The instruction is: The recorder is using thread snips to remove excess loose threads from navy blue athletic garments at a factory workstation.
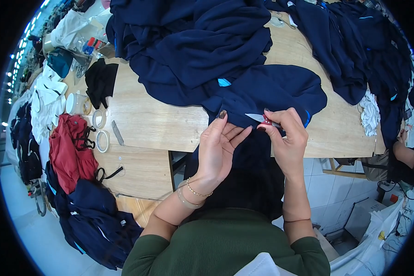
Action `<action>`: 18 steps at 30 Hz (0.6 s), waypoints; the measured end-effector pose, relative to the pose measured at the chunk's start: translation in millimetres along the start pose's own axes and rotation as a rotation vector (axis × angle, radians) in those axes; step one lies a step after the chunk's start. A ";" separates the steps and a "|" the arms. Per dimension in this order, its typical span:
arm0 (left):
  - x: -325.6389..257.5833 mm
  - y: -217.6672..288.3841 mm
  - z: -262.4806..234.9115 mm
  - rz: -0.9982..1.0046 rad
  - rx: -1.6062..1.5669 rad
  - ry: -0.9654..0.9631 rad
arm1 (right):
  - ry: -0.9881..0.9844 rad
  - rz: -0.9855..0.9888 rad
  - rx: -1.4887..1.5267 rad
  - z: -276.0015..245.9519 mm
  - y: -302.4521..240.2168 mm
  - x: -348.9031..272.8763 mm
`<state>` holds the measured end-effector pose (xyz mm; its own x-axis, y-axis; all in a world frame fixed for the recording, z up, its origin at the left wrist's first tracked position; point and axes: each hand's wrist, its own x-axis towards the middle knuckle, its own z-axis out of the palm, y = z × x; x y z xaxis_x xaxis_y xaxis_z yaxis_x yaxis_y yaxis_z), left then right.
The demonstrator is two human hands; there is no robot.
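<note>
Between the thumb and fingers of my right hand (290,137) are small thread snips (255,117) with a red grip. Their silver blades point left toward my other hand. My left hand (215,147) is open, palm turned up, its thumb and fingers apart at the near edge of a navy garment (273,85). I cannot tell whether a fine thread lies between those fingers. The garment spreads over the table edge below the snips and has light blue trim. Behind it rises a large heap of navy fabric (193,43).
More navy garments (336,50) lie at the far right, beside a crumpled white cloth (370,112). On the wooden table (165,126), left, are tape rolls (102,141), a grey strip (117,132), a black cloth (101,80) and a red garment (71,152). Another person's arm (405,154) shows at right.
</note>
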<state>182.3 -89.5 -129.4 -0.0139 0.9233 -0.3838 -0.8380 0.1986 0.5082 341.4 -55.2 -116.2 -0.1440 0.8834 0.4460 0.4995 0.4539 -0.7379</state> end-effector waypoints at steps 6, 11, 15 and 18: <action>0.6 1.9 3.2 -0.011 -0.007 0.027 | 0.023 0.081 0.070 -1.3 -0.7 -1.1; 0.8 0.9 0.6 -0.011 -0.021 0.002 | 0.058 0.006 0.035 4.2 0.4 -0.5; -0.5 4.4 11.0 -0.004 -0.033 0.049 | 0.125 0.127 0.095 2.6 -1.6 -5.2; 1.3 4.3 2.6 0.002 -0.032 0.000 | 0.088 0.189 0.177 1.3 -6.7 -5.7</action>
<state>180.1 -86.6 -125.8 -0.0159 0.9236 -0.3831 -0.8550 0.1861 0.4841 337.8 -63.1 -114.5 0.0160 0.9444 0.3284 0.3525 0.3020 -0.8857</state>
